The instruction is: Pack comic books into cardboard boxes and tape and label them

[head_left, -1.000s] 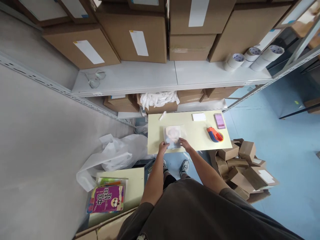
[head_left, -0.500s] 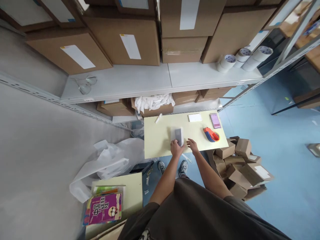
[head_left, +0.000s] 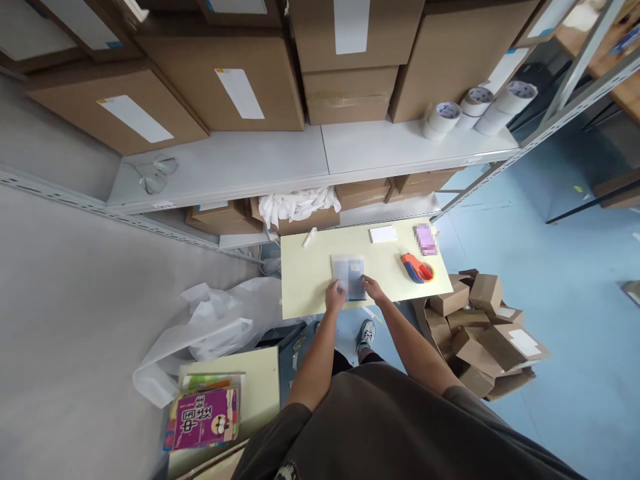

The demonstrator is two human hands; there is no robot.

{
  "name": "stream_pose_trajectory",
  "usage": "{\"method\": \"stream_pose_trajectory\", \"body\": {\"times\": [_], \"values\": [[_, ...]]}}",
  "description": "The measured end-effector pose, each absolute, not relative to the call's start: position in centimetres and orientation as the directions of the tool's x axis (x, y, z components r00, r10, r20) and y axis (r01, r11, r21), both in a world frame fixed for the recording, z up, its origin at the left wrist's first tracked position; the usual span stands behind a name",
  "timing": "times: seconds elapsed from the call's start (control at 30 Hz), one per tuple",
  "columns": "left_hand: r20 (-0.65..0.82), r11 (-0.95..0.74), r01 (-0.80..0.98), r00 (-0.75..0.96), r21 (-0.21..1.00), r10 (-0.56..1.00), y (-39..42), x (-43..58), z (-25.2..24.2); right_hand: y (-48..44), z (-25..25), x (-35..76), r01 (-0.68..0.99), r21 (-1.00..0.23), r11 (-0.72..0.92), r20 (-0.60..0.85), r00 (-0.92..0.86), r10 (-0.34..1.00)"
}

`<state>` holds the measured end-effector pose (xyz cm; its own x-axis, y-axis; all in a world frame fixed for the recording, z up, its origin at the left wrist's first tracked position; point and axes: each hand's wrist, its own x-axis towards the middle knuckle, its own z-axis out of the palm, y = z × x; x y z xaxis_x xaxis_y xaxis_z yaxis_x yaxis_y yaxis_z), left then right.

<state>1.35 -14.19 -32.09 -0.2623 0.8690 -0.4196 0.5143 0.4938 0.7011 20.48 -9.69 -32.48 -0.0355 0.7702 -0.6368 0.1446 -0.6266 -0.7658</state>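
Observation:
A blue-grey booklet (head_left: 357, 283) with a small pale label lies near the front edge of the pale yellow table (head_left: 305, 287). On its left side a translucent, whitish sheet (head_left: 341, 268) spreads out; I cannot tell whether it is joined to the booklet. My left hand (head_left: 335, 297) is closed at the lower left edge of this sheet. The booklet's right edge is pinched by my right hand (head_left: 373, 289).
Right on the table sits a red and blue tape dispenser (head_left: 417, 268), near a purple pack (head_left: 425, 239) and a white card (head_left: 383, 234). Shelves with boxes (head_left: 250, 87) rise behind. Cartons (head_left: 480, 333) pile up at right, books (head_left: 203, 420) at lower left.
The booklet, tilted up earlier, now lies flatter with the sheet spread leftward. My left hand shifted left; my right hand, formerly apart from it, now grips its right edge. The view shifted slightly.

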Motion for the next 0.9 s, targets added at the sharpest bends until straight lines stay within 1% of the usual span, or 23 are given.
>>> {"method": "stream_pose_trajectory", "body": {"times": [0.13,0.23,0.33,0.47,0.53,0.67,0.8,0.9], "values": [[-0.432,0.514,0.433,-0.279,0.741,0.858,-13.8,-3.2,-32.7,-8.4,-32.4,16.5,0.092,-0.748,-0.658,-0.664,-0.108,0.74],[-0.405,0.511,0.449,-0.315,0.734,0.858,-13.0,-7.1,-33.1,-6.7,-32.4,12.1,0.093,-0.739,-0.667,-0.673,-0.137,0.727],[-0.387,0.51,0.449,-0.34,0.734,0.857,-11.8,-11.7,-33.7,-4.7,-32.7,7.2,0.104,-0.749,-0.655,-0.661,-0.185,0.727],[-0.373,0.52,0.385,-0.394,0.762,0.84,-9.4,-17.7,-34.8,-2.2,-33.1,1.3,0.101,-0.769,-0.631,-0.633,-0.26,0.729],[-0.393,0.54,0.355,-0.408,0.763,0.824,-8.1,-19.9,-35.3,-1.4,-33.4,-0.8,0.092,-0.778,-0.621,-0.619,-0.284,0.733],[-0.438,0.579,0.329,-0.412,0.746,0.799,-6.4,-21.9,-35.7,-1.0,-33.5,-2.7,0.087,-0.782,-0.617,-0.616,-0.259,0.744],[-0.452,0.595,0.326,-0.419,0.735,0.788,-7.2,-21.8,-34.9,-1.8,-32.6,-2.2,0.107,-0.784,-0.611,-0.619,-0.203,0.759],[-0.42,0.572,0.325,-0.431,0.753,0.798,-8.9,-21.7,-33.4,-2.5,-31.1,-1.4,0.149,-0.801,-0.579,-0.598,-0.185,0.78]]}}
